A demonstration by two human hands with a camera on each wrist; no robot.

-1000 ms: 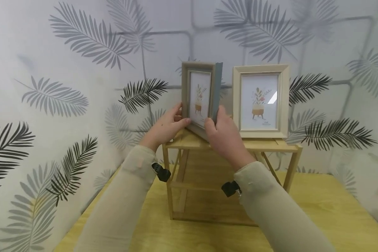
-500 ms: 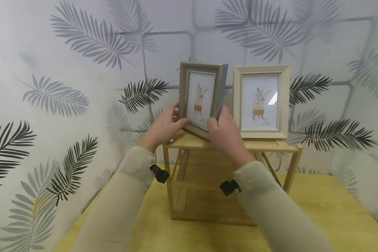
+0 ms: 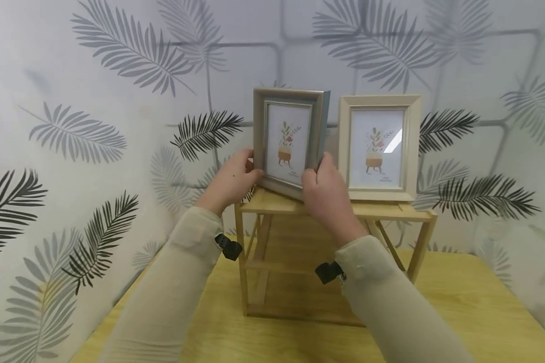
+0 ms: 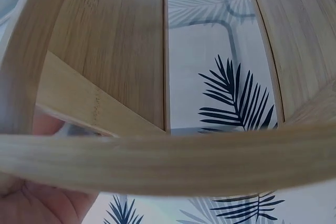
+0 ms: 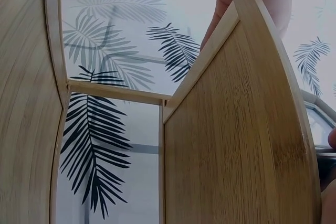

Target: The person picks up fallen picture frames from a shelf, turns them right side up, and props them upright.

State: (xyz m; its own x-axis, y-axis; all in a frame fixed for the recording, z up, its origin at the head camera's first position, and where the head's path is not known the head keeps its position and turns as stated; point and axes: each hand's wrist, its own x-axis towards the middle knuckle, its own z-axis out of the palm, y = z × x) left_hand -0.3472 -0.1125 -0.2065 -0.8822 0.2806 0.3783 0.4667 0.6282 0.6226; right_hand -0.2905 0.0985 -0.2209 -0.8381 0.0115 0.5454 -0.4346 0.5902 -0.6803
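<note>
While the left hand point(image 3: 232, 180) pinches the lower left edge of the grey frame point(image 3: 288, 141) and the right hand point(image 3: 325, 189) grips its lower right corner, the frame stands upright between them, long axis vertical, on the left end of the wooden shelf point(image 3: 381, 210). Just beside it, to the right, stands a cream frame point(image 3: 378, 147), and the shelf rests on the desk point(image 3: 472, 312).

Cream frame point(image 3: 378, 147), leaf-patterned wall point(image 3: 118, 101), yellow table point(image 3: 458, 302)
</note>
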